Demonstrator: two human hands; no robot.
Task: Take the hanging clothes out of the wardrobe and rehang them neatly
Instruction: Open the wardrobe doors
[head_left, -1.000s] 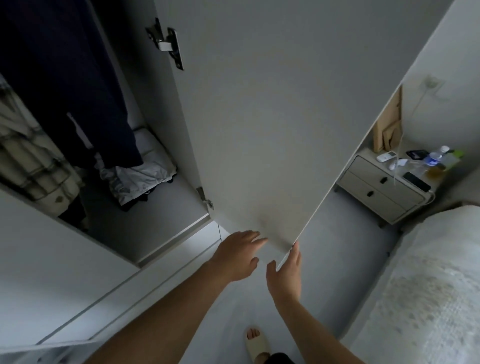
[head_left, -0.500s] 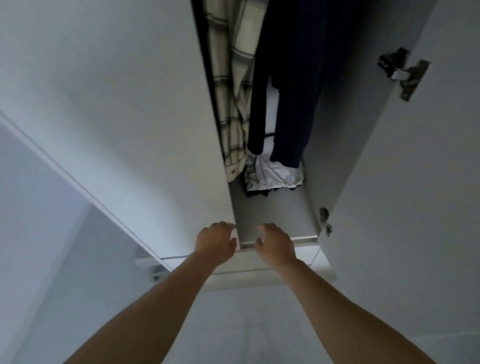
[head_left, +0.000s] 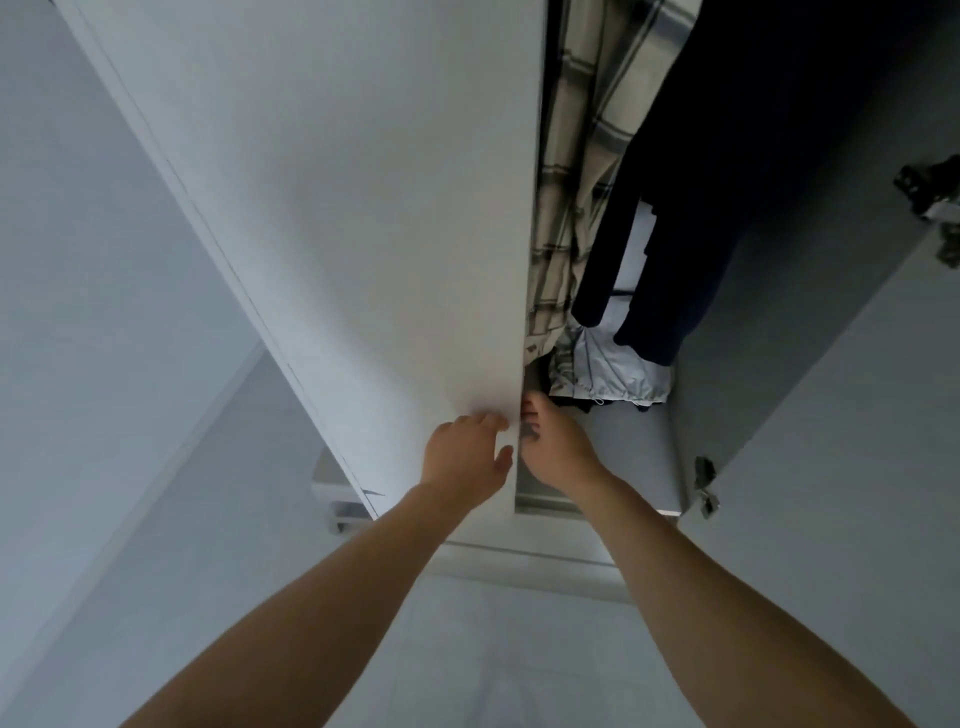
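Note:
A cream plaid shirt (head_left: 569, 156) and a dark navy garment (head_left: 701, 182) hang inside the wardrobe, seen through the gap between its two doors. Below them a crumpled white-grey bundle (head_left: 613, 374) lies on the wardrobe floor (head_left: 628, 457). My left hand (head_left: 465, 457) lies on the front face of the white left door (head_left: 363, 208), low down by its free edge, fingers spread. My right hand (head_left: 558, 452) has its fingers hooked round that same door edge from the inner side.
The right door (head_left: 857, 467) stands swung open, with metal hinges at its upper (head_left: 930, 192) and lower (head_left: 704, 486) parts. A pale wall (head_left: 78, 260) runs along the left. Light floor (head_left: 467, 649) lies under my forearms.
A second ago both hands were at the right door's lower corner. They have shifted to the left door; my right hand has moved from the wardrobe's bottom ledge onto the door edge.

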